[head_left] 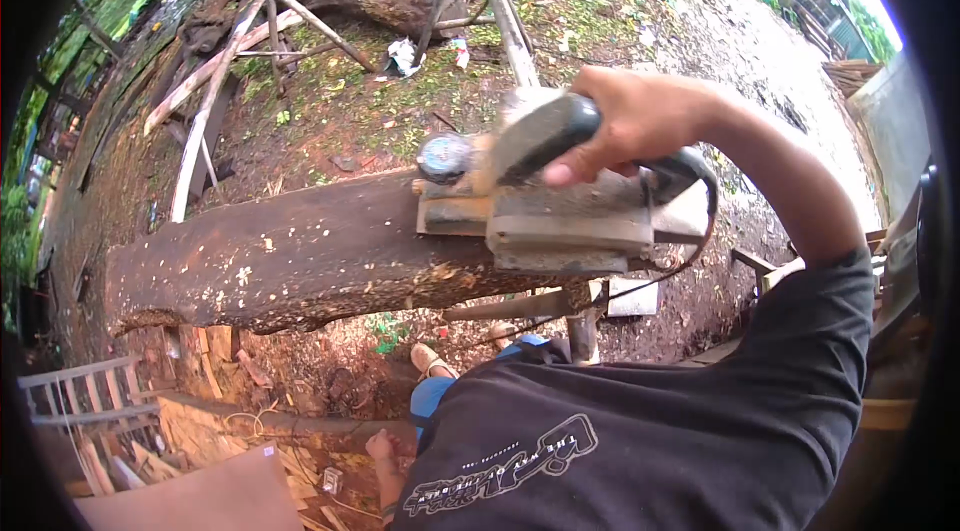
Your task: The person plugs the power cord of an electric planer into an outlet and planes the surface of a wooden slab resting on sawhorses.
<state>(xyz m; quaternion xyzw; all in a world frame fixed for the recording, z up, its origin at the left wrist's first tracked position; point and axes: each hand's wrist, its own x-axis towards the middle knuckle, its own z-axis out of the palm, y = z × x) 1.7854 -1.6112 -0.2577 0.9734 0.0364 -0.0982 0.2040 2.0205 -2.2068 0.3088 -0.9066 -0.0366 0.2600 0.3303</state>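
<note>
My right hand point(630, 126) is wrapped round the dark handle of an electric hand planer point(570, 231). The planer rests on the right part of a thick, dark wooden slab point(270, 246), its round front knob point(445, 158) pointing left. A black power cord point(690, 266) loops from the tool's rear down past the slab. Pale wood chips dot the slab's top and its rough near edge. Low beside my body, my left hand point(381, 445) hangs away from the planer, its fingers seeming loosely curled with nothing visible in them.
Wooden trestle legs point(225, 91) and a large log point(380, 6) stand beyond the slab. Wood scraps and shavings litter the ground near my foot point(432, 361). At lower left are a slatted wooden frame point(90, 396) and a brown board point(200, 496). Another cord point(255, 421) lies there.
</note>
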